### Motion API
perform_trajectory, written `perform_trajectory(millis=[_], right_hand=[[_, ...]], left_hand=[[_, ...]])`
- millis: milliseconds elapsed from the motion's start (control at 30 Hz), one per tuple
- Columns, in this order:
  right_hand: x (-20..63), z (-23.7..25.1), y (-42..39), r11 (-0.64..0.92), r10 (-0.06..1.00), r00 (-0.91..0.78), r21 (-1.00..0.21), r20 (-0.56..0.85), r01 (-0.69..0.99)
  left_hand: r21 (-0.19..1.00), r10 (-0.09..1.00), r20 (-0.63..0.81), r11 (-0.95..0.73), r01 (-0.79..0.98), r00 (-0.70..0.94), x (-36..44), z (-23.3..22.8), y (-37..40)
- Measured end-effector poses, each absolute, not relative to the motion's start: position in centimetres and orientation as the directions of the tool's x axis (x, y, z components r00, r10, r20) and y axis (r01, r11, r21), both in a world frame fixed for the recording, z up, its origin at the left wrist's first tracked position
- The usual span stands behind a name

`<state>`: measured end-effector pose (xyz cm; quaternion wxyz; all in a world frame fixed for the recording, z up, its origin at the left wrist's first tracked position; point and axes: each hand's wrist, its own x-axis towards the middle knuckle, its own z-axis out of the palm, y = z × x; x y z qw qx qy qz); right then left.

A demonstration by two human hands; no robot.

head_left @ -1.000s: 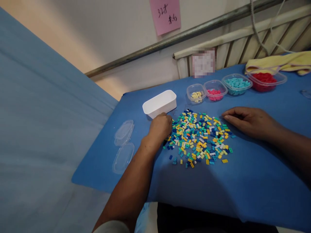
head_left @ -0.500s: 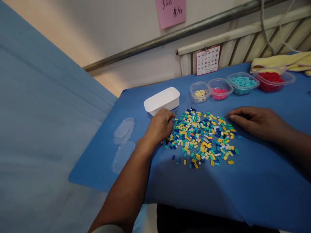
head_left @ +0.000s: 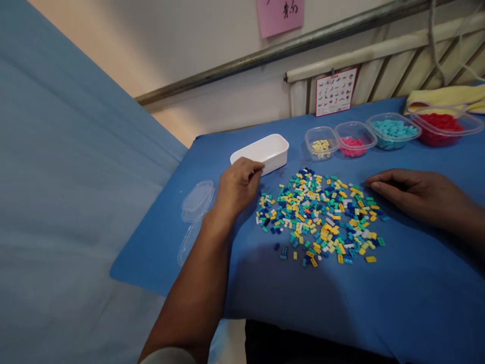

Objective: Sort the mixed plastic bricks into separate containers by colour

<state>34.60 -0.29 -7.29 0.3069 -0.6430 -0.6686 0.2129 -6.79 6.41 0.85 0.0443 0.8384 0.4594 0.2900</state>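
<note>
Hiding part of white box (head_left: 278,160), left hand (head_left: 238,186), right hand (head_left: 422,196) beside bricks (head_left: 329,230), grips unclear

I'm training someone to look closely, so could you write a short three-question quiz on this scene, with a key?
1. Multiple choice: what colour are the bricks in the clear tub that stands between the cream bricks and the turquoise bricks?
A) red
B) pink
C) white

2. True or false: the left hand is nearer to the white box than the right hand is.

3. Fill in: the mixed loose bricks lie spread out on a ____ surface.

Key: 1. B; 2. true; 3. blue
</note>
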Motion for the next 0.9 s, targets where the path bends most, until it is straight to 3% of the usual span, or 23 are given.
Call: perform_trajectory(millis=[67,133,200,433,733,900], right_hand=[[34.6,-7.3,-0.3,0.08,0.991,0.016,-0.684,0.132,0.725],[34.6,-7.3,-0.3,0.064,0.992,0.027,-0.688,0.121,0.723],[34.6,-7.3,-0.3,0.045,0.993,0.043,-0.684,0.111,0.728],[34.7,-7.2,-0.3,0.054,0.993,0.034,-0.666,0.117,0.744],[34.5,-7.0,-0.5,0.072,0.989,0.034,-0.667,0.144,0.742],[34.7,-7.2,-0.4,0.071,0.992,0.017,-0.673,0.124,0.736]], left_hand=[[0.421,0.821,0.204,-0.565,0.71,0.533,-6.7,1.6,4.9],[0.455,0.759,-0.017,-0.574,0.681,0.651,-6.6,2.1,3.7],[0.437,0.685,-0.126,-0.611,0.661,0.717,-6.3,2.2,3.1],[0.296,0.706,-0.167,-0.63,0.718,0.689,-6.3,1.6,3.0],[0.305,0.714,-0.156,-0.622,0.721,0.682,-6.1,2.2,2.4],[0.414,0.788,-0.103,-0.521,0.747,0.607,-5.2,2.7,2.2]])
